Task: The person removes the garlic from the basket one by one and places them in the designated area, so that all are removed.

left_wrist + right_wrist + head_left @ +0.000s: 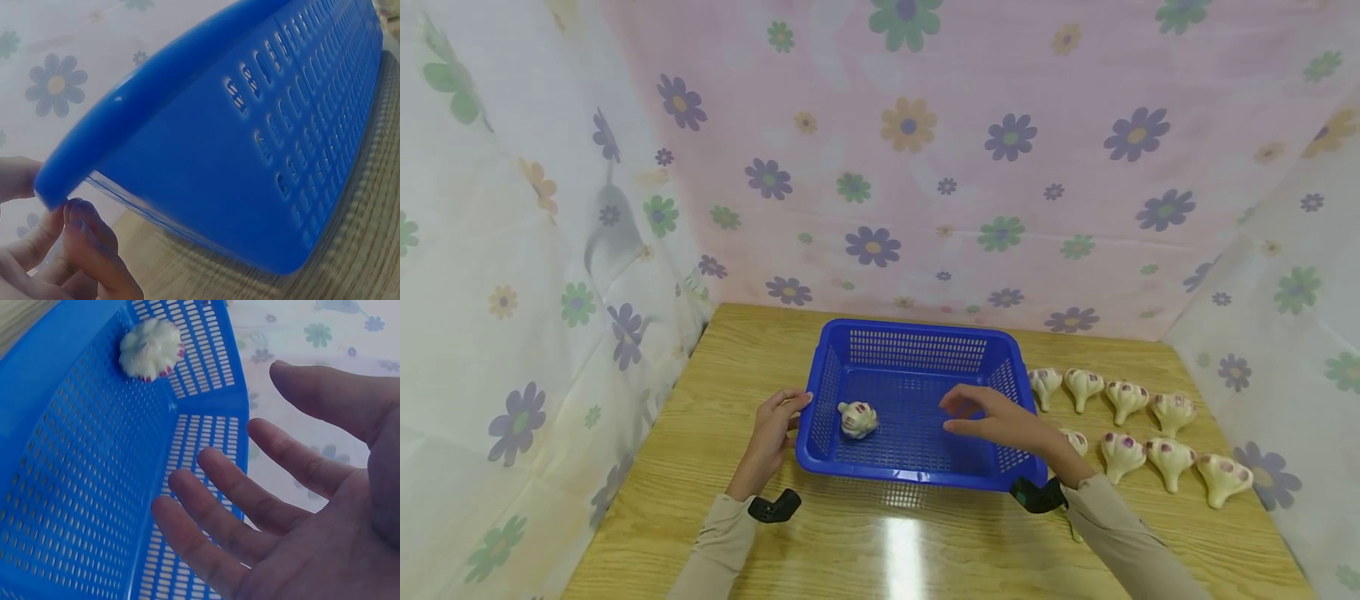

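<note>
A blue plastic basket with slotted walls stands on the table. My left hand pinches its left rim between thumb and fingers; the left wrist view shows the fingers under the rim's edge. One garlic bulb lies in the basket's left part, also visible in the right wrist view as a white bulb with purple marks. Over the right half of the basket hovers my right hand, its fingers relaxed and apart, holding nothing.
Right of the basket, several garlic bulbs lie in two rows on the wooden table. Some of them are partly hidden by the basket and my right arm. Flowered cloth hangs behind and at both sides.
</note>
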A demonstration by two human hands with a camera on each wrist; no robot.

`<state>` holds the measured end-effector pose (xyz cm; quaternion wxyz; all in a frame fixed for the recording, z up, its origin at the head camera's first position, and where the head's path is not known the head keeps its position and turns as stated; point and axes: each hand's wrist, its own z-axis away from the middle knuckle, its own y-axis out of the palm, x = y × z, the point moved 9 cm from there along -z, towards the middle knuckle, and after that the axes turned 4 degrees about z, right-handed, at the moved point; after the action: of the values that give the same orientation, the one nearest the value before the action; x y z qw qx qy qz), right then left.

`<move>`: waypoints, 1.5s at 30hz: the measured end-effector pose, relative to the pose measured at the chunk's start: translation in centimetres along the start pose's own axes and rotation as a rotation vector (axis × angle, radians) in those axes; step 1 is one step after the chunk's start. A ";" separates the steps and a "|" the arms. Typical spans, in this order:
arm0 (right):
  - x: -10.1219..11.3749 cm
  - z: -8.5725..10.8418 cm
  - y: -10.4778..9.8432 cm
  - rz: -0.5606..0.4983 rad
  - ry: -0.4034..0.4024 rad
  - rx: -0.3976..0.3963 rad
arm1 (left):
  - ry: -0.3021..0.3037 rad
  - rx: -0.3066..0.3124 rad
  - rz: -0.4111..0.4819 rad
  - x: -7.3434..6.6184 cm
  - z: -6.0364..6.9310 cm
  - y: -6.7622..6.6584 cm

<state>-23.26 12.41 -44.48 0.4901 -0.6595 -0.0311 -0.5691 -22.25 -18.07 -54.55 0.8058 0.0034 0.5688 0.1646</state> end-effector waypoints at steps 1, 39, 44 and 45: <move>0.0 -0.3 0.2 -0.001 -0.006 0.006 | -0.001 0.000 -0.001 0.0 0.0 0.0; 0.9 -10.0 6.6 -0.114 0.167 0.114 | -0.005 0.009 0.008 -0.1 0.0 0.1; 0.3 -12.0 7.5 -0.062 0.235 0.117 | -0.007 0.007 -0.011 0.0 0.0 0.1; 0.2 -12.3 7.8 -0.050 0.254 0.120 | -0.007 0.008 -0.013 0.0 0.0 0.1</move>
<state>-27.36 -0.09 -50.67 0.5141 -0.5508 -0.0192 -0.6572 -22.28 -18.01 -54.51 0.8089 0.0036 0.5666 0.1570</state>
